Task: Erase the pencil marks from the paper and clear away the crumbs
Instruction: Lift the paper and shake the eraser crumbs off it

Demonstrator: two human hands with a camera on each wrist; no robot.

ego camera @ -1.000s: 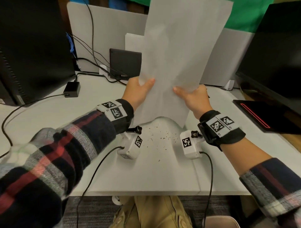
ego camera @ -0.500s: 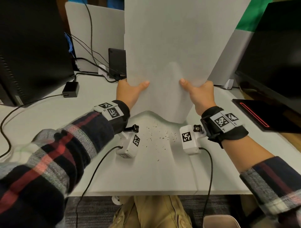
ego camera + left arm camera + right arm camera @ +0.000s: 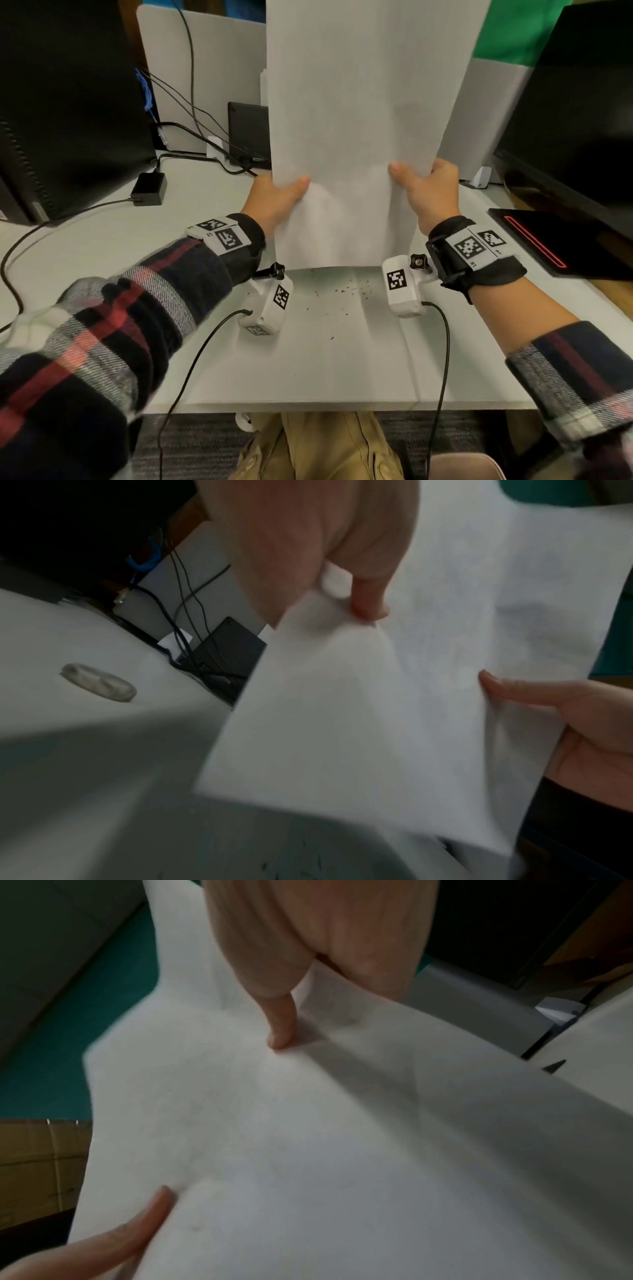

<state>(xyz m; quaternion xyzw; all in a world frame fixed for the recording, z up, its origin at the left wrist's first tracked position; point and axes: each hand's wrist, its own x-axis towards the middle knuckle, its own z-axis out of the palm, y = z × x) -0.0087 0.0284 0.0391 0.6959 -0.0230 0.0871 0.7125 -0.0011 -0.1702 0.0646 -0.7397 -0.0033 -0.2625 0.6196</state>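
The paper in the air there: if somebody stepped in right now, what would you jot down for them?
Left hand and right hand each pinch the lower part of the paper, held upright above the desk.
Crumbs lie scattered on the desk under the sheet.
An eraser lies on the desk, to the left.
Done: no pencil marks show on the sheet.
Left: clear crumbs off the desk, put the paper down.

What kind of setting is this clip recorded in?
Probably an office workstation: a white desk with a grey divider panel behind it, a dark monitor at right and cables trailing to a power adapter.
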